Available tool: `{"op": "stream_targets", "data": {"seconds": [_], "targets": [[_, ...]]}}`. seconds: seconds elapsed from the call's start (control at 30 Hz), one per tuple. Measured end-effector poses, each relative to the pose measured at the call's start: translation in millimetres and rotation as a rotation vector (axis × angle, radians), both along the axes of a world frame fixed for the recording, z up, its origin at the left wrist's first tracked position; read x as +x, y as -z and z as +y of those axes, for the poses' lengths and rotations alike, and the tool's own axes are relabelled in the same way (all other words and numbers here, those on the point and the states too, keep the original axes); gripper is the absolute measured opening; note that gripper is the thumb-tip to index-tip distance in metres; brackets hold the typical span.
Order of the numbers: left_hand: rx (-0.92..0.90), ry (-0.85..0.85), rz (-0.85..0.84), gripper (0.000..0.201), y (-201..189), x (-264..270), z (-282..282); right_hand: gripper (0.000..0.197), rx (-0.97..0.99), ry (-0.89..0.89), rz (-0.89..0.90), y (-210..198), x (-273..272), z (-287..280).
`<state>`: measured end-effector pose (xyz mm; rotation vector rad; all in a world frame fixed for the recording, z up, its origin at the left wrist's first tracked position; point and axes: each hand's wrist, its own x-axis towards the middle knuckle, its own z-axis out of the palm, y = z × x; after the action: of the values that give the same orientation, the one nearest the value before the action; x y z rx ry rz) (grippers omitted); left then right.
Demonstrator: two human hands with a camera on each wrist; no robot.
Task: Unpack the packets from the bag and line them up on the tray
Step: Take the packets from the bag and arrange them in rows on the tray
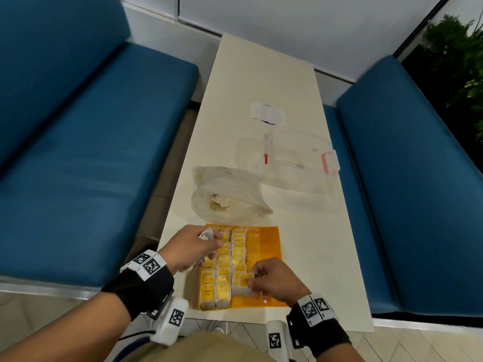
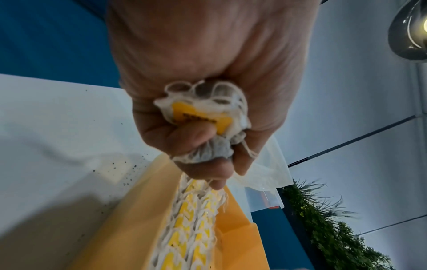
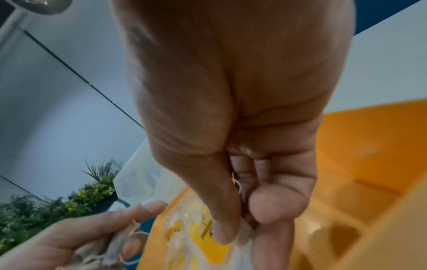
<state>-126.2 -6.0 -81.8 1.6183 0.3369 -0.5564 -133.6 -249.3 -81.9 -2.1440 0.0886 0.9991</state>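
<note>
your left hand (image 1: pixel 192 248) is hovering over the far left corner of the orange tray (image 1: pixel 264 246), its fingers (image 2: pixel 184 135) curling tight around a crumpled bunch of packets (image 2: pixel 203 117); in the left wrist view a yellow tag and loose white strings are poking out of that fist. your right hand (image 1: pixel 274 280) is sitting at the near end of the tray, thumb and fingers (image 3: pixel 221 215) pinching a single packet (image 1: pixel 244 280) with a yellow label, which is touching the near end of the third row. the lined-up packets (image 1: pixel 224 267) are lying in three overlapping rows along the left half of the tray, while the right half is showing bare orange. the translucent bag (image 1: pixel 227 194) is lying on the cream counter (image 1: pixel 261 82) just beyond the tray, its mouth facing you and a few packets showing inside. further along the counter a clear lidded container (image 1: pixel 295 158) with pink clips is standing, and beyond it a small white wrapper (image 1: pixel 268 114). blue seats (image 1: pixel 91 142) are flanking the counter on both sides.
</note>
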Motion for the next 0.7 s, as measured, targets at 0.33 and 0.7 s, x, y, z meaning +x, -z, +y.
{"op": "stream_targets", "data": {"seconds": [0.33,0.7], "targets": [[-0.016,0.016,0.028,0.011,9,1,2,0.017,-0.051,0.024,0.07,27,-8,8],[-0.023,0.015,0.026,0.014,9,1,3,0.016,-0.082,0.157,0.04,41,-13,14]]}}
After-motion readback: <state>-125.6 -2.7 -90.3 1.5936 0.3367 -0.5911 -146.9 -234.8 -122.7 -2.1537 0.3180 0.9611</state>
